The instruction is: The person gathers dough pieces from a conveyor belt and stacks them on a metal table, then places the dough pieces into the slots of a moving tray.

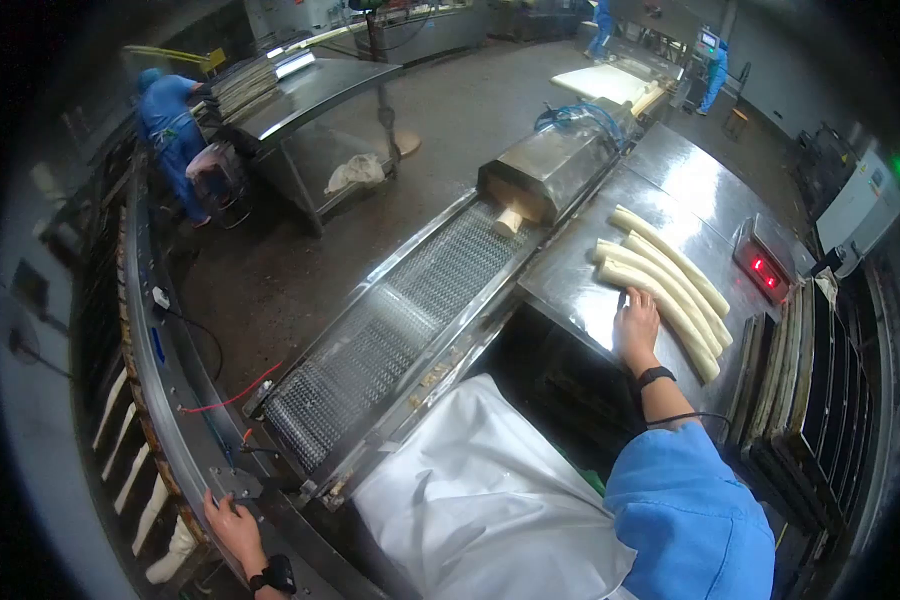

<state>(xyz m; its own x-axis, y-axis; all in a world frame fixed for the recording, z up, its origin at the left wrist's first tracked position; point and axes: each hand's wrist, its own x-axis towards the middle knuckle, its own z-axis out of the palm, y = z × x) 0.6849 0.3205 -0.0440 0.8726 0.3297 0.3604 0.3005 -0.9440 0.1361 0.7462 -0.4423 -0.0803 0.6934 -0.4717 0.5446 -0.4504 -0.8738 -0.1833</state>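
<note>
R hand [638, 328] on nearest dough roll [660, 306], fingers slightly apart; can't tell if grip's clamped. Rolls lie side by side on metal counter [582, 296], w/ scale [765, 262] to the right. L hand [234, 530] at metal frame [195, 440], near left, fingers apart.

Table [572, 292]: smooth metal, glossy
Belt [400, 312]: metal mesh, rough, shiny
Hood [548, 160]: smooth metal, dull sheen
Dough [660, 300]: smooth, matt
Apron [480, 490]: white, smooth, slightly glossy
Sleeve [685, 500]: blue cloth, matt
Floor [450, 120]: dark, rough-looking, faintly shiny
</note>
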